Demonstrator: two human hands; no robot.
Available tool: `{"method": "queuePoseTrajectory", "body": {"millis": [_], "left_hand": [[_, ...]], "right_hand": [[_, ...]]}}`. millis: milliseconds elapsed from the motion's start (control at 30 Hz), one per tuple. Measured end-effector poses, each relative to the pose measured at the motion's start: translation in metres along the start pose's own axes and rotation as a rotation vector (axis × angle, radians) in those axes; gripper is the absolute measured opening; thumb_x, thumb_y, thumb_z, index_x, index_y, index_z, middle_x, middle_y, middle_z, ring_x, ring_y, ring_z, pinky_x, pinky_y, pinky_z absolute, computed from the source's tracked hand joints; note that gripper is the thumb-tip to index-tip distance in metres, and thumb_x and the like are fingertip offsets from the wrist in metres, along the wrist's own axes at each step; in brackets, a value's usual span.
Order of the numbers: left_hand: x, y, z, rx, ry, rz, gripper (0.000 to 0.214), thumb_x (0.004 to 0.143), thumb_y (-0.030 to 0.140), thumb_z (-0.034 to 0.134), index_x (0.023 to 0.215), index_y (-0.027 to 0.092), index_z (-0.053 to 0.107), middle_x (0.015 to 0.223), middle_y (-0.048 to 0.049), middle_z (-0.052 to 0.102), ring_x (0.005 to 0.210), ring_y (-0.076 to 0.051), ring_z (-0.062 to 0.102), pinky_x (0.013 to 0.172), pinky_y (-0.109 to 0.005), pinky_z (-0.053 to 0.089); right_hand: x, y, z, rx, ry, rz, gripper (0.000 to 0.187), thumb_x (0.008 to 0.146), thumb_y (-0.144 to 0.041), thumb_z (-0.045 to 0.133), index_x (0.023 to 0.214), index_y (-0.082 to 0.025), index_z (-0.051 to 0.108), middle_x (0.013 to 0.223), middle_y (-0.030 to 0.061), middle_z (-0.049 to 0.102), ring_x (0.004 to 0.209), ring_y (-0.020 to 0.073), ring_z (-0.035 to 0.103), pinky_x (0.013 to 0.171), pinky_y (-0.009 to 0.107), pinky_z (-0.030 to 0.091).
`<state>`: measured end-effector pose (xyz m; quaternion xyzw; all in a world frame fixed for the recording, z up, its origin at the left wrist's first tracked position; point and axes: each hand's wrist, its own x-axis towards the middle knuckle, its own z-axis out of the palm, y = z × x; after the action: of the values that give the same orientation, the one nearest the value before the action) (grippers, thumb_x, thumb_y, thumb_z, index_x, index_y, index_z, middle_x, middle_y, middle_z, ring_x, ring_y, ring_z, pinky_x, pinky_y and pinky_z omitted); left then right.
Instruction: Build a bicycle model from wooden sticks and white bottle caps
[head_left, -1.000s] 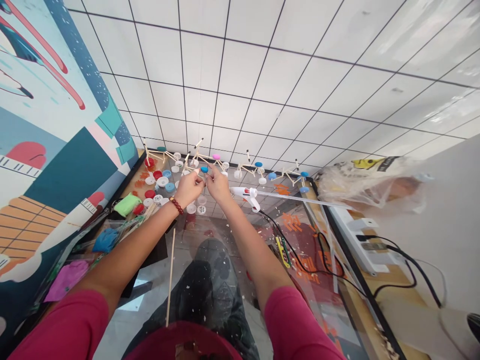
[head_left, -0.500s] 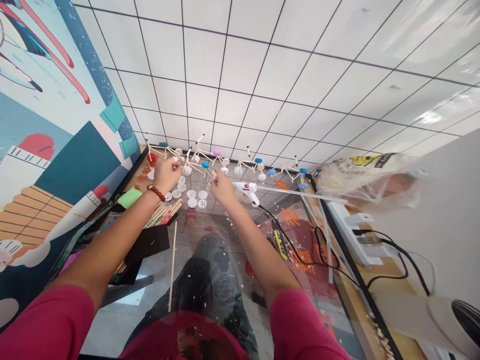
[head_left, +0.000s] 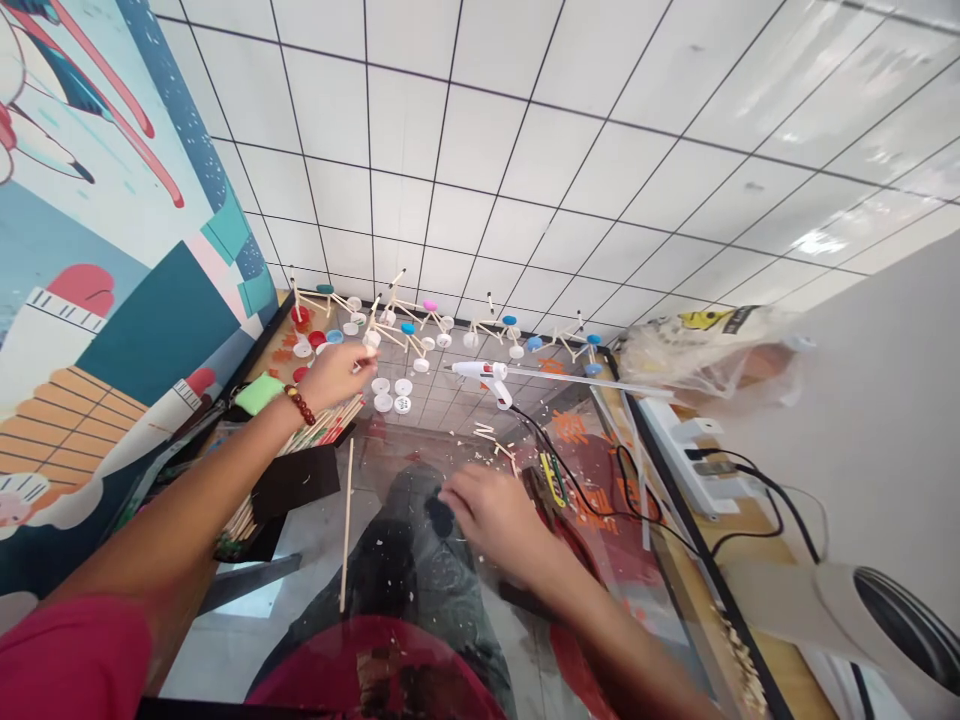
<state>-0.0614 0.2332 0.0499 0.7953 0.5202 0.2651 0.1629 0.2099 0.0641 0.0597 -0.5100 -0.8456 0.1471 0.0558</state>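
My left hand [head_left: 337,375] is over the left part of the glass table with its fingertips pinched together. Whatever lies between them is too small to make out. Just beyond the fingertips stands a matchstick figure [head_left: 386,325] with a blue cap [head_left: 407,329] and white caps. Nearer my body, my right hand [head_left: 495,515] hovers over the glass, fingers curled and slightly blurred; nothing shows in it. A white hot glue gun [head_left: 484,374] lies beyond it. White bottle caps [head_left: 383,402] sit in a group right of my left hand.
More matchstick figures with coloured caps [head_left: 510,321] line the tiled wall. A black box of matchsticks [head_left: 296,478], a green block [head_left: 259,394] and a long wooden stick [head_left: 347,525] are at left. The gun's cord [head_left: 570,500] runs right to a power strip [head_left: 697,455]; a yellow cutter [head_left: 553,480] lies near it.
My right hand has drawn back from the blue-capped figure towards my body, leaving the figure standing. My left hand has moved slightly nearer and right. Loose match pieces have come into sight.
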Motion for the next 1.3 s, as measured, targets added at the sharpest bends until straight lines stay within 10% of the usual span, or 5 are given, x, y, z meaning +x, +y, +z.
{"method": "queuePoseTrajectory", "body": {"millis": [167,433,600,900,1300], "left_hand": [[-0.036,0.046,0.005,0.273,-0.251,0.159,0.027,0.093,0.027,0.052,0.079,0.018,0.073,0.081,-0.0067,0.072,0.079,-0.022,0.067,0.07,-0.032,0.048],[-0.016,0.068,0.052,0.394,-0.134,0.168,0.024,0.089,0.017,0.059,0.109,0.016,0.071,0.125,-0.0163,0.064,0.124,-0.033,0.053,0.1,-0.048,0.046],[-0.028,0.075,0.057,0.342,-0.146,0.156,0.016,0.088,0.019,0.063,0.1,0.017,0.073,0.113,-0.0141,0.07,0.117,-0.03,0.06,0.098,-0.046,0.049],[-0.149,0.153,0.076,-0.516,-0.196,0.163,0.027,0.098,0.031,0.051,0.106,0.018,0.073,0.107,-0.0085,0.076,0.098,-0.02,0.071,0.09,-0.033,0.056],[-0.176,0.126,0.091,-0.157,0.113,0.594,0.048,0.1,0.033,0.038,0.142,0.014,0.05,0.112,-0.0151,0.07,0.1,-0.023,0.07,0.086,-0.036,0.058]], "right_hand": [[-0.043,-0.02,0.028,0.061,0.272,-0.155,0.018,0.098,-0.025,0.055,0.083,-0.021,0.063,0.071,-0.001,0.064,0.065,0.0135,0.057,0.062,0.028,0.031],[-0.04,-0.018,0.062,-0.155,0.519,-0.404,0.018,0.097,-0.023,0.058,0.079,-0.019,0.06,0.065,-0.0007,0.057,0.062,0.0152,0.047,0.062,0.034,0.023],[-0.045,-0.02,0.064,-0.199,0.511,-0.466,0.018,0.096,-0.025,0.059,0.079,-0.019,0.06,0.064,-0.0007,0.056,0.061,0.0158,0.045,0.062,0.034,0.024],[-0.032,0.0,0.084,-0.153,0.707,-0.679,0.021,0.094,-0.025,0.056,0.079,-0.016,0.068,0.077,0.0069,0.069,0.076,0.0201,0.059,0.079,0.038,0.043],[-0.028,0.006,0.087,-0.427,0.624,-0.899,0.025,0.094,-0.02,0.052,0.08,-0.02,0.072,0.081,0.006,0.072,0.094,0.0236,0.059,0.103,0.051,0.034]]}}
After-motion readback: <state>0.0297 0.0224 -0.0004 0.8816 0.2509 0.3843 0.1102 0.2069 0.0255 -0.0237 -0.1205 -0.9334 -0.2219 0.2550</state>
